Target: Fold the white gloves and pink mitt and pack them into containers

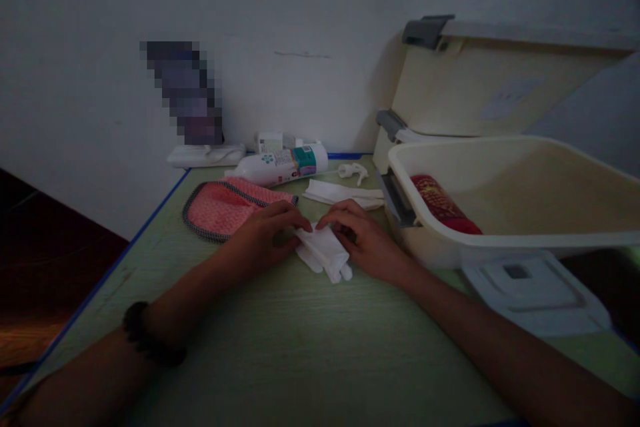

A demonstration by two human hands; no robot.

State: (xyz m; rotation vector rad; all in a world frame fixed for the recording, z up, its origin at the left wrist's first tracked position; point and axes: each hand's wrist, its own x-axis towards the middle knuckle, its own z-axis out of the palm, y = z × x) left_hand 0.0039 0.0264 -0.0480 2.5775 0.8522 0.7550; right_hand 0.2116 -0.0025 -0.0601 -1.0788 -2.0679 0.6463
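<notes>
A small white glove (324, 250), partly folded over, lies on the green table with its rounded finger ends toward me. My left hand (267, 230) pinches its left upper edge, thumb and fingers drawn together. From the other side, my right hand (363, 237) grips the upper right edge with bent fingers. Just behind my hands rests a second flat white piece (343, 195), perhaps another glove. Close to my left hand lies a pink cloth (225, 210) with a dark checked border.
An open cream storage box (440, 247) stands at right, a red rolled item (443, 203) inside it. A grey-white lid (540, 290) lies before it. At the back are a white bottle (280, 163), a pump head (353, 172) and a blurred-out device (187, 93) on a white base.
</notes>
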